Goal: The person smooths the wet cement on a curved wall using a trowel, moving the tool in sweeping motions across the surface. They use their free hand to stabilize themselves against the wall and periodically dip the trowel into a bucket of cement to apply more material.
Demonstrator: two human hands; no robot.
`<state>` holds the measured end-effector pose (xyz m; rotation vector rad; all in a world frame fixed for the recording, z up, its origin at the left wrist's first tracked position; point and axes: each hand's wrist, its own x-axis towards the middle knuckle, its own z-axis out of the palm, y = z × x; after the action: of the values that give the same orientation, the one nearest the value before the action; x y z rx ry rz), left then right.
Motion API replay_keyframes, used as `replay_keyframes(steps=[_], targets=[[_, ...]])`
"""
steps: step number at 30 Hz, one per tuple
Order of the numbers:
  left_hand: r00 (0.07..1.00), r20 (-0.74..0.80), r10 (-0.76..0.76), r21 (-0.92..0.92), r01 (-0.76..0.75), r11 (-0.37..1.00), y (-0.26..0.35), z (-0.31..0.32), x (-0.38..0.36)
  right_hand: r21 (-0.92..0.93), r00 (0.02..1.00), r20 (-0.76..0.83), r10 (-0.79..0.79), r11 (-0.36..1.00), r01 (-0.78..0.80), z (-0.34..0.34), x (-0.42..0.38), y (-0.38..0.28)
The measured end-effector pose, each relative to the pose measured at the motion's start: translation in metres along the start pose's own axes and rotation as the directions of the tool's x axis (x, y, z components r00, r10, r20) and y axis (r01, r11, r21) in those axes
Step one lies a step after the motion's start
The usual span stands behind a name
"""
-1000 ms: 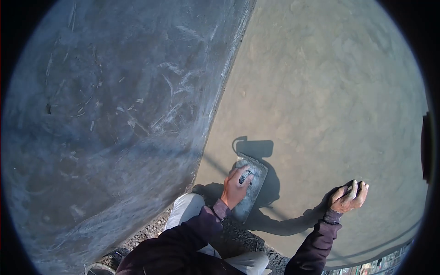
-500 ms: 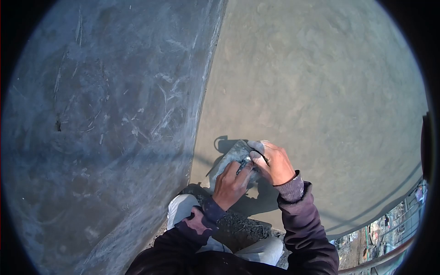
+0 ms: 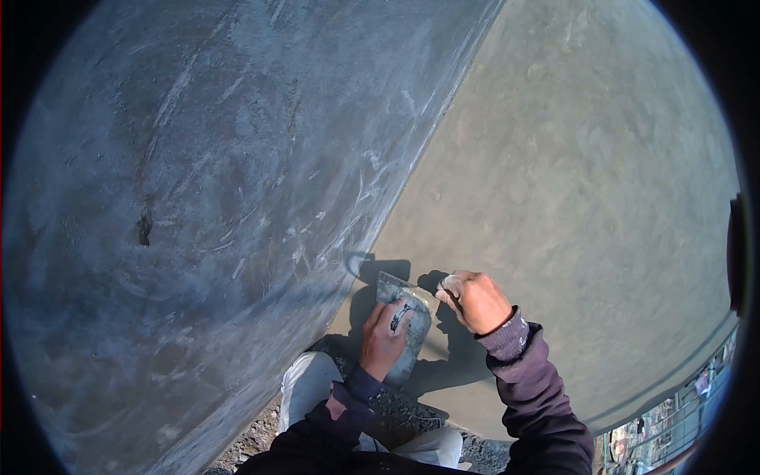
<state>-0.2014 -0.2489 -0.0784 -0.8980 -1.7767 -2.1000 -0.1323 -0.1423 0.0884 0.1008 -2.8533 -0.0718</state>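
My left hand (image 3: 382, 342) is wrapped round the handle of a plastering trowel (image 3: 414, 348), whose flat grey blade is smeared with mortar. The blade is tilted, with its upper edge close to the smooth tan plastered wall (image 3: 586, 206). To the right of it, my right hand (image 3: 480, 302) is closed in a pinch, with pale residue on its fingers. It is apart from the blade, and whatever its fingers may hold is hidden. Both hands cast shadows on the plaster.
A darker grey, scratched wall (image 3: 214, 182) meets the tan one along a slanting corner line on the left. Rubble ground (image 3: 400, 416) lies below, around my pale trouser legs (image 3: 309, 384). Railings and debris (image 3: 673, 427) show at the lower right.
My hands have drawn apart: the right has moved right and down off the trowel, the left slightly left and lower with it. The view has turned, so the corner line slants more.
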Motion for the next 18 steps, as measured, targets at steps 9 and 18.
replay_keyframes(steps=[9, 18], targets=[[0.997, 0.072, -0.041, -0.085, 0.047, 0.995, -0.001, 0.002, -0.012, -0.702, 0.799, -0.305, -0.518, 0.69, 0.179, 0.002, 0.109, 0.061], [0.998, 0.026, 0.054, -0.067, -0.052, 0.996, 0.004, 0.012, 0.02, -0.672, 0.916, -0.348, -0.197, 0.734, -0.097, -0.007, 0.043, 0.06]])
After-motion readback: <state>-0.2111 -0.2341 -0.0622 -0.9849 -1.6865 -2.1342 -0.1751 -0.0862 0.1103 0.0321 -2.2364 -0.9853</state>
